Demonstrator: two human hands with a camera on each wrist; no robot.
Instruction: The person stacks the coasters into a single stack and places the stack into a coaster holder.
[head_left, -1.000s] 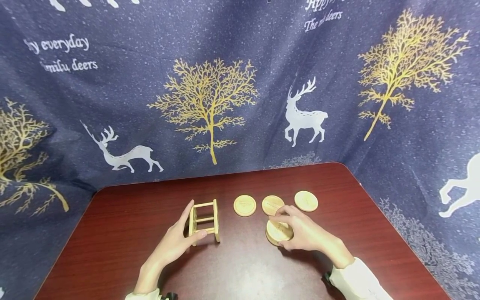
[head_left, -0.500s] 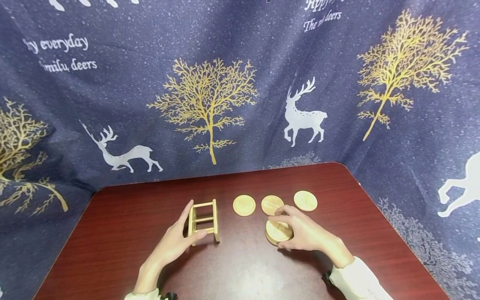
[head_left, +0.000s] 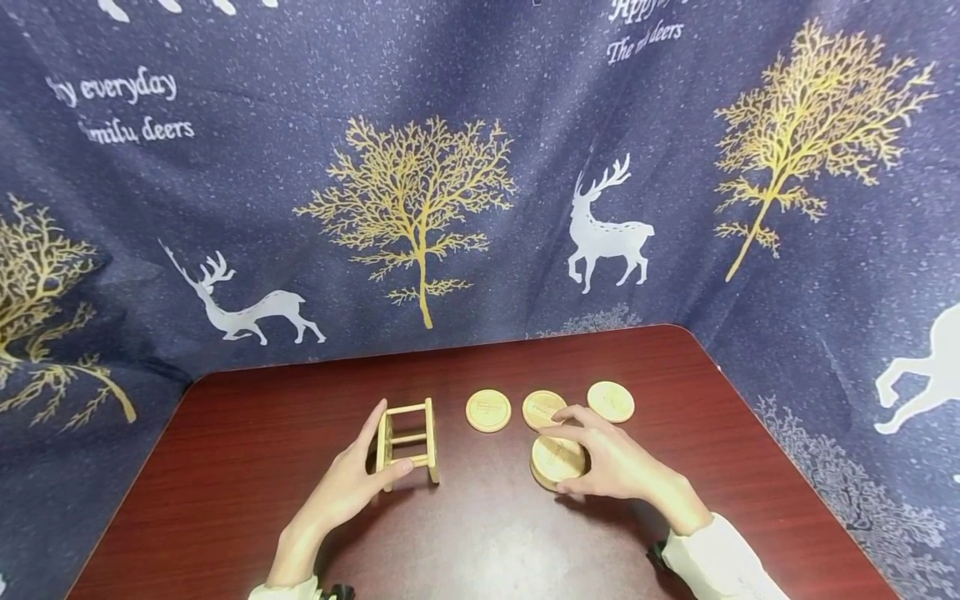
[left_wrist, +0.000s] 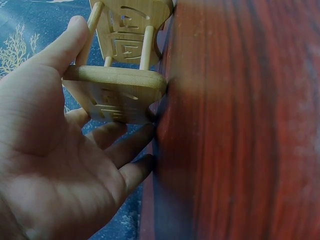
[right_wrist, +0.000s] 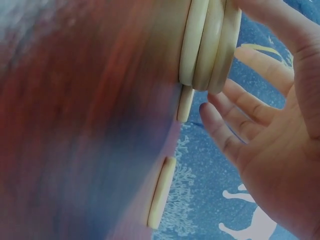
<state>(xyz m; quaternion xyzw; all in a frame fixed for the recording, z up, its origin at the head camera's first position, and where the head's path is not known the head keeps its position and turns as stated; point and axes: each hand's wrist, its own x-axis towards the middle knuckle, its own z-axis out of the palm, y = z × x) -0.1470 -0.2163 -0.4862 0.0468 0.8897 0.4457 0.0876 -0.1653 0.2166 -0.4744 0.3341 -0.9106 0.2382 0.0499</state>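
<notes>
Got the rack (head_left: 432, 442) in the left hand (head_left: 347, 487), over on the left half of the red-brown table (head_left: 487, 508). Gripping it from the near left, thumb across the front end by a rod, fingers along the outer face of the left panel. Partly open grip with the panel caught between, going by the left wrist view. Looks to be standing on the tabletop: two side panels joined by rods, with slots cut through the panels.

Over on the right, curving the right hand (head_left: 618, 467) round a stack (head_left: 558, 460) of round wooden discs, thumb at the near edge, forefinger at the far edge. Spread about as wide as the top disc. Can't tell if actually clamped on or just touching; pretty loose-looking in the right wrist view. Can count three discs in the stack there, edges nearly lined up.

Also lying flat in a rough row farther back: left disc (head_left: 488, 411), middle disc (head_left: 543, 408) just behind the stack, right disc (head_left: 611, 402) beyond the right hand. Markings on the faces, too small to read.

Wearing white sleeves (head_left: 716, 554). Behind everything, blue cloth (head_left: 525, 83) with gold trees, white deer and bits of white lettering.
</notes>
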